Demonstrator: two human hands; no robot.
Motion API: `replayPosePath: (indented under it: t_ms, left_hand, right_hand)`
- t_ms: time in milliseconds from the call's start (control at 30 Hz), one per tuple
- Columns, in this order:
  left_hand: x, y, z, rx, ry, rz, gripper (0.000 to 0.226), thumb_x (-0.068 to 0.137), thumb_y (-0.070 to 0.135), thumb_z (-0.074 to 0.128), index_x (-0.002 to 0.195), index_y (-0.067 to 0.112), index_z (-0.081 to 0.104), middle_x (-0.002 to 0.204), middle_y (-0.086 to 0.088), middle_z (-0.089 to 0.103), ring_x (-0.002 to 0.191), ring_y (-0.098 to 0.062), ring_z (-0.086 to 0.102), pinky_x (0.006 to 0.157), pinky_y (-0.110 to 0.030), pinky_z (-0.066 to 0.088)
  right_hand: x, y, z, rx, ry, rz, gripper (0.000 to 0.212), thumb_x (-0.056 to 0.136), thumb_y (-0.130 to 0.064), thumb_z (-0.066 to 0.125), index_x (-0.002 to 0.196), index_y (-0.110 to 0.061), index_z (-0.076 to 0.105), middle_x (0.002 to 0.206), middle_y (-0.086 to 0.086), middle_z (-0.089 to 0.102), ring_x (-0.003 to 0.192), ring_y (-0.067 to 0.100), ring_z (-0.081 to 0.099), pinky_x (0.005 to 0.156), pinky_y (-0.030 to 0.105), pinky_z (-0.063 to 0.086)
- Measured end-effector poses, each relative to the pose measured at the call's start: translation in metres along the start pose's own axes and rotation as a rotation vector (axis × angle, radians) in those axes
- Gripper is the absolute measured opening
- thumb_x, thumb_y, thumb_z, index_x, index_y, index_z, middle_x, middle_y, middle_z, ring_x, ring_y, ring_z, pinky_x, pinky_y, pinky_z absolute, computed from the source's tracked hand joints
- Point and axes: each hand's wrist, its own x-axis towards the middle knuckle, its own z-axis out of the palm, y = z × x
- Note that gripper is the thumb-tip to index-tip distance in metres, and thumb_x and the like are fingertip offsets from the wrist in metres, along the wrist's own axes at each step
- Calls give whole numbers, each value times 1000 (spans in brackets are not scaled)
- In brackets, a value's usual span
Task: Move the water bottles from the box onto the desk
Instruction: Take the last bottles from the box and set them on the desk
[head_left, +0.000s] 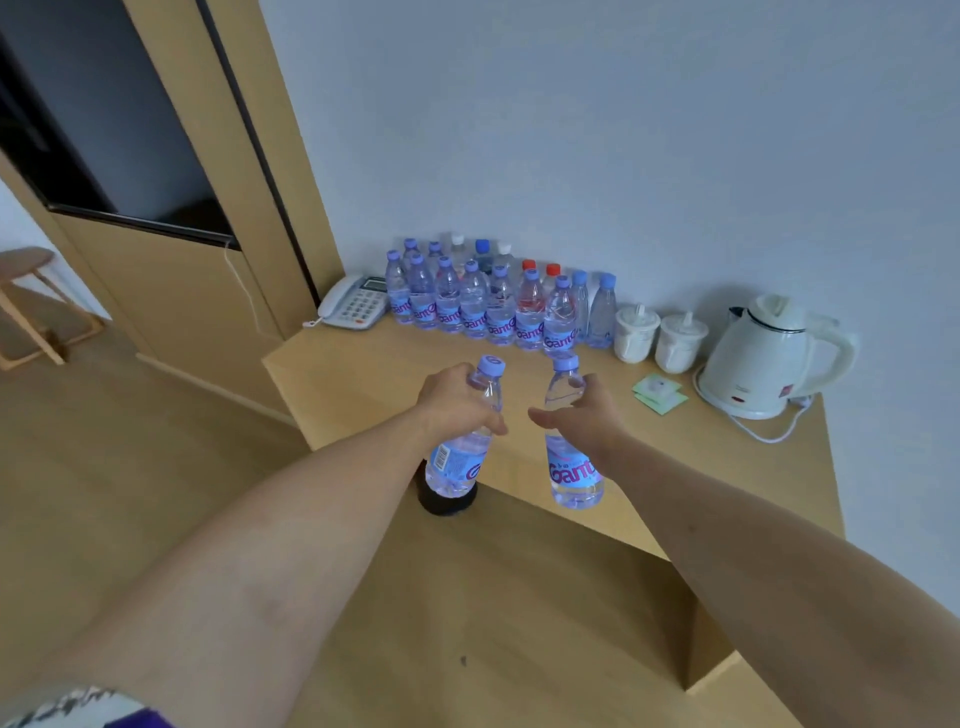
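Note:
My left hand (454, 400) grips a clear water bottle (460, 462) with a purple cap around its upper body, held in the air at the desk's front edge. My right hand (587, 415) grips a second purple-capped water bottle (574, 475) the same way, just to the right. Both bottles hang upright, a little tilted, above the wooden desk (675, 467). Several more bottles (488, 301) with purple, blue, red and white caps stand in rows at the back of the desk against the wall. No box is in view.
A white telephone (353, 304) sits left of the bottle rows. Two white lidded cups (660, 338), a white kettle (769, 358) with its cord and green sachets (660, 392) stand to the right. A dark round object (447, 501) lies on the floor under the left bottle.

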Motion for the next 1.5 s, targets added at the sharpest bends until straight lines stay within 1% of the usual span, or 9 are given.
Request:
replayPosePath:
  t_ms: [167, 433, 600, 667, 767, 1033, 1167, 1333, 1500]
  left_hand:
    - [87, -1, 5, -21, -127, 61, 51, 52, 17, 98, 88, 29, 63, 88, 13, 71, 86, -9, 68, 71, -26, 53]
    - [217, 1, 16, 123, -366, 230, 51, 58, 14, 95, 100, 15, 66, 97, 2, 70, 95, -17, 67, 86, -36, 58]
    - [273, 13, 16, 222, -487, 324, 54, 61, 13, 92, 107, 18, 64, 101, 2, 69, 99, -20, 66, 84, -34, 56]
    - [289, 19, 19, 235, -519, 341, 54, 60, 12, 93, 106, 18, 65, 104, 0, 70, 100, -21, 66, 82, -33, 56]
    - [311, 28, 25, 278, -530, 360, 55, 60, 14, 95, 105, 19, 64, 101, 3, 68, 96, -19, 64, 74, -28, 50]
    - [357, 41, 42, 322, -513, 365, 52, 56, 16, 97, 98, 10, 67, 97, 0, 68, 100, -23, 67, 82, -33, 56]
    - [372, 44, 47, 312, -517, 353, 49, 53, 14, 96, 89, 13, 63, 91, 2, 65, 88, -19, 63, 67, -28, 51]
    - [386, 51, 47, 320, -521, 354, 49, 53, 12, 95, 89, 11, 63, 96, -4, 70, 94, -23, 66, 80, -38, 58]
    - [395, 56, 47, 316, -529, 345, 46, 54, 13, 94, 78, 20, 56, 82, 6, 62, 79, -15, 59, 61, -27, 47]
  right_hand:
    - [64, 12, 8, -19, 98, 56, 66, 68, -30, 91, 117, -19, 48, 104, 2, 65, 94, 20, 66, 83, 40, 55]
    - [146, -3, 25, -82, 368, 137, 53, 72, -35, 85, 109, -27, 48, 91, -13, 54, 79, -1, 54, 59, 21, 37]
    - [178, -12, 20, -249, 419, 215, 64, 68, -32, 91, 120, -17, 57, 107, -2, 65, 99, 20, 62, 86, 38, 53]
    - [189, -16, 15, -283, 436, 245, 63, 66, -26, 93, 119, -16, 61, 109, 3, 67, 100, 24, 64, 88, 41, 55]
    - [214, -25, 5, -336, 418, 292, 64, 63, -17, 93, 120, -10, 64, 111, 9, 67, 103, 28, 64, 89, 46, 57]
    - [282, -30, -17, -411, 412, 322, 49, 65, -20, 90, 106, -11, 65, 98, 8, 69, 92, 28, 67, 78, 42, 59]
    - [309, -25, -21, -398, 434, 338, 50, 67, -21, 90, 107, -9, 63, 99, 8, 66, 97, 30, 66, 83, 44, 58]
    - [334, -22, -19, -417, 437, 281, 35, 70, -15, 86, 75, -21, 51, 74, -1, 55, 90, 31, 66, 75, 41, 56]
    - [349, -20, -21, -418, 426, 286, 37, 68, -14, 86, 91, -16, 57, 86, 3, 60, 89, 29, 63, 72, 39, 53]
